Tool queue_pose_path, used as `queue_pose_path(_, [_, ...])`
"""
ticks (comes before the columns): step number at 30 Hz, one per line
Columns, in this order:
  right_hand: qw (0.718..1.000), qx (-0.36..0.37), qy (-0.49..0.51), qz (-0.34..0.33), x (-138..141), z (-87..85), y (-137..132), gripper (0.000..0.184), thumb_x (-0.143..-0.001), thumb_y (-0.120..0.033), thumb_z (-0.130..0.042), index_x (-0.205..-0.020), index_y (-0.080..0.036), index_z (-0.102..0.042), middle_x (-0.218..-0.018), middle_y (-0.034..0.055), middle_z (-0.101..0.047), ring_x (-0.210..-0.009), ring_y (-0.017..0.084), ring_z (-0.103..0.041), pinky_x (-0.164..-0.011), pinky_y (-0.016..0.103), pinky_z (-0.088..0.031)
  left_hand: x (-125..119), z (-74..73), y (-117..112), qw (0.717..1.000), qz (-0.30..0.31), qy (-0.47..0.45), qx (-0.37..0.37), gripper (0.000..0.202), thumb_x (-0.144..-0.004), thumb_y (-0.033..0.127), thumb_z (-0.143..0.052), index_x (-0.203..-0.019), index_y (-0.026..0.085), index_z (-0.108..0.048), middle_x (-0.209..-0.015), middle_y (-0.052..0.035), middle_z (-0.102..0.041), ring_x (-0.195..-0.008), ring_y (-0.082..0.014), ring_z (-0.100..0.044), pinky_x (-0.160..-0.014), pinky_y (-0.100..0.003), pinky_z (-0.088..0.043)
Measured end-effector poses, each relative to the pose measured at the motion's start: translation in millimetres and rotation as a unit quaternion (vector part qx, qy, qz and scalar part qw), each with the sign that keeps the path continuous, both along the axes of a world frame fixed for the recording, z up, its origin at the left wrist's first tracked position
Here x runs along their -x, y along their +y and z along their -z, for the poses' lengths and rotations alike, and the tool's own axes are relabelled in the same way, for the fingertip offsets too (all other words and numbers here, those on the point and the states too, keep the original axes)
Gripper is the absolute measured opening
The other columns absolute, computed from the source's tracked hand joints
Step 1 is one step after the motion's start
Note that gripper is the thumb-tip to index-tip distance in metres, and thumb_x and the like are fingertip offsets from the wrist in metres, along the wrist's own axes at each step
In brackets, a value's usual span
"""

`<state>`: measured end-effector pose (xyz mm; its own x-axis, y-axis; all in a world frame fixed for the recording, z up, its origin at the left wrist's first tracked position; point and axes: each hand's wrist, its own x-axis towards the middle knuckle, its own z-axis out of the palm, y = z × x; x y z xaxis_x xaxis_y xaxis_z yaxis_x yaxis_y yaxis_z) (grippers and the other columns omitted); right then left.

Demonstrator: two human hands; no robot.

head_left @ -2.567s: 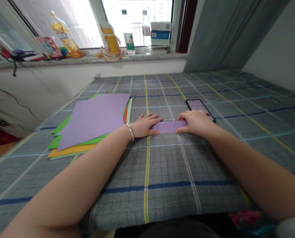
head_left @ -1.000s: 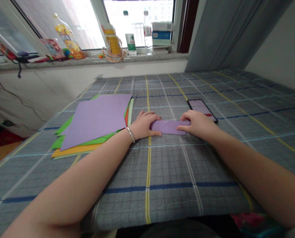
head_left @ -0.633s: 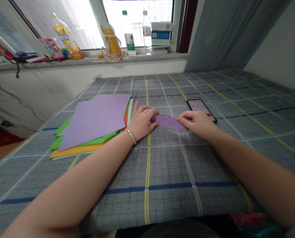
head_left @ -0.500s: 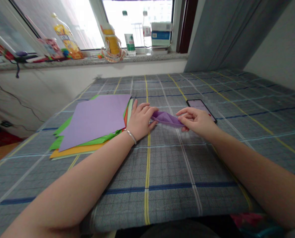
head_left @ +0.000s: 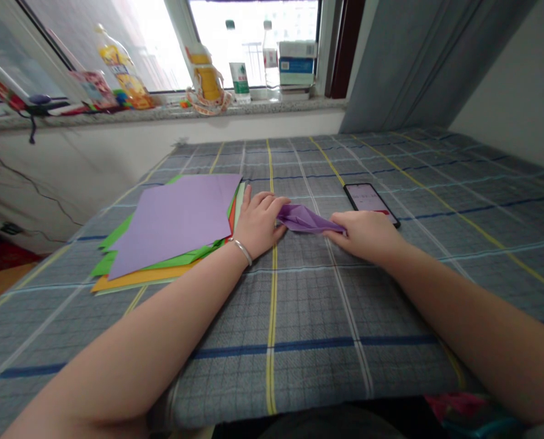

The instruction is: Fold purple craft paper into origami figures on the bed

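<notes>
A folded piece of purple paper (head_left: 303, 219) stretches between my two hands over the checked cloth. My left hand (head_left: 261, 221), with a silver bangle at the wrist, pinches its left end between thumb and fingers. At the other end, my right hand (head_left: 360, 233) grips the paper's narrow tip, its fingers curled around it. Both ends of the paper are partly hidden by fingers. Just left of my left hand lies a stack of coloured sheets, a purple sheet (head_left: 184, 213) on top.
A phone (head_left: 370, 201) with its screen lit lies behind my right hand. The checked cloth (head_left: 308, 305) covers the table. Along the windowsill (head_left: 162, 116) stand several bottles, a yellow flask (head_left: 206, 76) and stacked boxes (head_left: 296, 67).
My right hand has closed from a loose fingertip hold to a firmer grip on the paper's right end. The paper looks narrower and pointed there. My left hand has barely moved.
</notes>
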<state>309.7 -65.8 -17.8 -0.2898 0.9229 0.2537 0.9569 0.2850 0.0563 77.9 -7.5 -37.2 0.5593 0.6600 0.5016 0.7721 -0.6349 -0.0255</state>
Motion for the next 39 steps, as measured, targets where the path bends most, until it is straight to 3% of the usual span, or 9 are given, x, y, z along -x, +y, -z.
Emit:
queue_pose_path(3, [0.999,-0.009,-0.019,-0.033,1,-1.2,-1,0.03,-0.093,-0.045,-0.046,-0.083,-0.023,-0.063,-0.085,0.0027,-0.071,-0.073,0.02,-0.063,-0.053,0.03,-0.022,-1,-0.8,0,1.0,0.008,0.013,-0.005,0.047,-0.081,0.036,-0.062,-0.125,0.022,-0.054,-0.112,-0.0085,-0.066,-0.12,-0.0289,-0.048,-0.117,-0.054,-0.009])
queue_pose_path(6, [0.999,-0.013,-0.03,-0.041,3,-1.9,-2,0.03,-0.094,-0.044,-0.045,-0.085,-0.022,-0.064,-0.086,0.0025,-0.072,-0.075,0.019,-0.063,-0.054,0.03,-0.023,-1,-1.9,-1,0.999,0.026,0.031,-0.012,0.044,-0.081,0.037,-0.063,-0.123,0.023,-0.056,-0.109,-0.0077,-0.068,-0.113,-0.0266,-0.055,-0.114,-0.05,-0.02])
queue_pose_path(9, [0.999,-0.032,-0.012,-0.025,3,-0.8,-2,0.031,-0.093,-0.046,-0.047,-0.085,-0.023,-0.066,-0.084,0.0024,-0.072,-0.073,0.019,-0.063,-0.054,0.03,-0.024,-1,-1.8,0,0.998,0.044,0.046,-0.015,0.029,-0.087,0.039,-0.057,-0.111,0.024,-0.062,-0.099,-0.0064,-0.07,-0.098,-0.0242,-0.062,-0.102,-0.045,-0.035])
queue_pose_path(13, [0.994,-0.044,0.098,-0.001,1,4.1,1,0.026,-0.089,-0.047,-0.054,-0.088,-0.026,-0.069,-0.081,-0.0008,-0.073,-0.075,0.018,-0.064,-0.056,0.029,-0.03,-1,1.0,1,0.996,0.038,0.076,-0.007,0.023,-0.092,0.039,-0.049,-0.092,0.022,-0.065,-0.087,-0.0044,-0.07,-0.083,-0.0212,-0.064,-0.081,-0.036,-0.044])
queue_pose_path(17, [0.992,-0.04,0.112,-0.052,1,10.5,5,0.024,-0.089,-0.044,-0.056,-0.087,-0.024,-0.07,-0.086,-0.0006,-0.074,-0.082,0.019,-0.066,-0.061,0.028,-0.037,-4,2.9,-2,0.996,0.021,0.086,0.019,0.022,-0.092,0.039,-0.049,-0.099,0.024,-0.063,-0.092,-0.0027,-0.07,-0.08,-0.0195,-0.065,-0.063,-0.029,-0.043])
queue_pose_path(25, [0.993,-0.031,0.087,-0.074,3,6.3,1,0.028,-0.094,-0.037,-0.049,-0.107,-0.026,-0.072,-0.104,0.0011,-0.074,-0.097,0.021,-0.068,-0.074,0.031,-0.046,-9,-1.4,-7,0.994,0.0,0.111,-0.003,0.019,-0.091,0.031,-0.05,-0.086,0.022,-0.065,-0.079,-0.0044,-0.071,-0.078,-0.022,-0.065,-0.064,-0.032,-0.043])
queue_pose_path(32, [0.99,-0.06,0.095,-0.088,-3,5.1,1,0.032,-0.096,-0.034,-0.045,-0.114,-0.025,-0.069,-0.11,0.0028,-0.073,-0.1,0.022,-0.068,-0.078,0.034,-0.051,-6,0.0,-5,0.995,-0.019,0.1,-0.001,0.016,-0.089,0.034,-0.055,-0.092,0.025,-0.068,-0.082,-0.0027,-0.072,-0.079,-0.0218,-0.066,-0.065,-0.032,-0.043])
queue_pose_path(36, [0.969,-0.081,0.212,-0.1,-8,9.3,8,0.026,-0.093,-0.032,-0.052,-0.108,-0.026,-0.072,-0.107,0.0027,-0.073,-0.097,0.021,-0.068,-0.08,0.034,-0.052,-2,2.3,0,0.995,-0.079,0.063,0.013,0.018,-0.089,0.034,-0.055,-0.098,0.029,-0.07,-0.083,-0.0029,-0.072,-0.078,-0.0233,-0.067,-0.059,-0.03,-0.041])
queue_pose_path(39, [0.936,-0.063,0.335,-0.085,-7,14.5,15,0.024,-0.083,-0.031,-0.065,-0.105,-0.025,-0.073,-0.098,0.0027,-0.074,-0.078,0.017,-0.068,-0.064,0.029,-0.052,-2,3.6,1,0.995,-0.099,0.018,0.018,0.022,-0.09,0.038,-0.053,-0.098,0.029,-0.072,-0.083,-0.0031,-0.073,-0.078,-0.0233,-0.067,-0.058,-0.03,-0.041])
